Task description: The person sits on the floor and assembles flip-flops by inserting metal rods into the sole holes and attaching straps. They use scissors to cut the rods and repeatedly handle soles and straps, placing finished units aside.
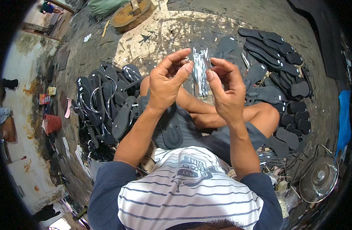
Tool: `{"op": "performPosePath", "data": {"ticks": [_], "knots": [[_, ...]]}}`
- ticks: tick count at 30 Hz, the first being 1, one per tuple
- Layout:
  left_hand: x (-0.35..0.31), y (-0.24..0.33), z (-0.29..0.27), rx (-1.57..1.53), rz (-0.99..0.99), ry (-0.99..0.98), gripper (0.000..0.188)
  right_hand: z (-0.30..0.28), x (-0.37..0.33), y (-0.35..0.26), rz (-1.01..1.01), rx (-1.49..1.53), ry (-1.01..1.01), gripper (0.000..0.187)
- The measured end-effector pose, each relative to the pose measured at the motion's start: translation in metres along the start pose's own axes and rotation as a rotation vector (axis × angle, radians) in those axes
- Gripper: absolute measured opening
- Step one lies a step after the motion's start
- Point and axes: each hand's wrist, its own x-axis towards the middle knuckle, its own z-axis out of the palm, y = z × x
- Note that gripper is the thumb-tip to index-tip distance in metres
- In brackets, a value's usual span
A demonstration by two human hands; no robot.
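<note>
My left hand (163,86) and my right hand (228,92) are raised in front of my chest, a short gap apart. On each, the thumb and forefinger are pinched together. Something thin and dark shows at both sets of fingertips, too small to make out. Between and beyond the hands lies a bundle of thin, shiny silver-white strips (201,76) on the floor. A black sandal sole (172,134) rests on my lap, below my left hand. Several loose black soles (263,94) lie to the right of my right hand.
Black sandals with straps (103,94) are heaped at my left. Rows of black soles (266,53) are stacked at the far right. A rusty round block (132,17) stands at the back, a red basket (52,124) by the left wall, a fan (318,176) at the near right.
</note>
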Motion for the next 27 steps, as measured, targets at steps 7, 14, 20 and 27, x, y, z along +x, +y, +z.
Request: {"op": "performPosePath", "data": {"ticks": [7,14,20,27], "knots": [[0.003,-0.005,-0.007,-0.265,-0.082,-0.143,0.037,-0.001,0.003,-0.003,-0.222,-0.274,-0.086,0.023],[0.001,-0.002,-0.002,-0.269,-0.079,-0.13,0.039,0.004,0.002,-0.002,-0.205,-0.206,-0.073,0.026],[0.0,-0.004,-0.006,0.054,-0.048,-0.209,0.037,0.003,-0.002,0.006,0.066,-0.004,-0.06,0.015],[-0.023,-0.059,-0.151,1.352,0.095,-0.254,0.072,-0.052,-0.005,-0.101,-0.439,0.524,-0.515,0.014]]}}
